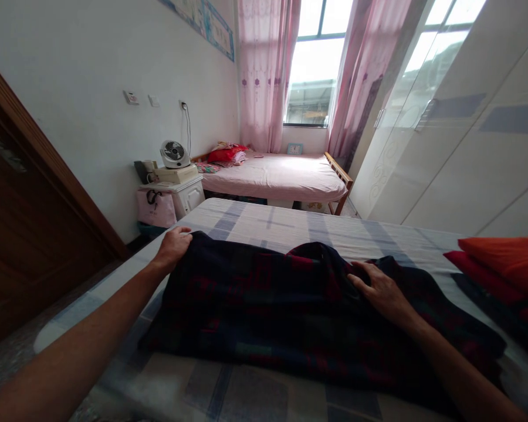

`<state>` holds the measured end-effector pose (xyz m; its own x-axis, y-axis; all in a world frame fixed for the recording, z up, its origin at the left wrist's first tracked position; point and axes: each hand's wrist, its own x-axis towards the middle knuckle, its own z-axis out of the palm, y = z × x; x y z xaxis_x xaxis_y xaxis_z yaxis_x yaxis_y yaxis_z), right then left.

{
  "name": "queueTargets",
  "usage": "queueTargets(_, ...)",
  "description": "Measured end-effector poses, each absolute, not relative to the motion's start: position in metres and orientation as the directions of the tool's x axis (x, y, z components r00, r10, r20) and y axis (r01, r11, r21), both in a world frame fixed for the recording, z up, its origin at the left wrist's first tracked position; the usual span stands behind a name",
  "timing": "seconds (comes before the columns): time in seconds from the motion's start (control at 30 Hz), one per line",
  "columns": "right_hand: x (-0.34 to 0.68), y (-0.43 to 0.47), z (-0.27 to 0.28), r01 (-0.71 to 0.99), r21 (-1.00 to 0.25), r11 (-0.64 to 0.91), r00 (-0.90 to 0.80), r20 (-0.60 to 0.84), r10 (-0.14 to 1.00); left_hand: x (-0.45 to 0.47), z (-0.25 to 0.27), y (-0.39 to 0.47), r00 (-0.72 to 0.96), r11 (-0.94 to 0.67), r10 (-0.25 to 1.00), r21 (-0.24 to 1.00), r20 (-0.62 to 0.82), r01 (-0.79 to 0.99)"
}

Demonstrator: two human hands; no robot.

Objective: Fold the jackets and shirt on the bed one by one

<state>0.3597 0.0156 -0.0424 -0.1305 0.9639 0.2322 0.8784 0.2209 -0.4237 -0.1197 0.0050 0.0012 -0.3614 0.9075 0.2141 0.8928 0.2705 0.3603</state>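
Note:
A dark garment point(264, 299) with dull red and green patches lies spread across the bed in front of me, its kind not clear. At its upper left corner, my left hand point(175, 249) is closed on the edge of the fabric. My right hand point(381, 290) grips a raised fold right of the middle, with thumb and forefinger at the cloth. Bunched fabric rises just left of that hand, and the right part of the garment lies rumpled beneath my right forearm.
The bed sheet point(277, 225) is white with blue-grey bands. Folded orange and red cloths point(506, 264) are stacked at the right. Beyond stand a pink-covered bed point(286, 176), a white cabinet point(191, 196) bearing a fan point(175, 153), and a wardrobe point(449, 135). A brown door point(30, 223) is left.

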Motion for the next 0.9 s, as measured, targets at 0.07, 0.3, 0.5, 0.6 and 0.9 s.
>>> queueTargets(0.07,0.356,0.013,-0.036,0.888,-0.392,0.241,-0.134,0.282,0.95,-0.126,0.0,0.005,-0.348,0.253,0.905,0.351,0.244,0.902)
queueTargets(0.3,0.317,0.015,-0.009,0.842,-0.186,0.507,-0.425,0.351,0.834,-0.094,-0.005,-0.008,0.236,-0.289,0.941,0.216,0.243,0.933)
queueTargets(0.5,0.291,0.03,-0.013,0.935,-0.155,0.32,-0.289,0.194,0.937,-0.081,-0.009,0.002,0.298,-0.321,0.943,0.17,0.148,0.932)
queueTargets(0.6,0.297,0.033,-0.011,0.935,-0.21,0.286,-0.256,0.16,0.953,-0.087,0.0,0.001,0.262,-0.285,0.955,0.195,0.135,0.938)
queueTargets(0.9,0.305,0.038,-0.002,0.856,-0.457,0.241,-0.107,0.3,0.948,-0.118,0.027,0.009,0.18,-0.109,0.979,0.513,-0.092,0.852)
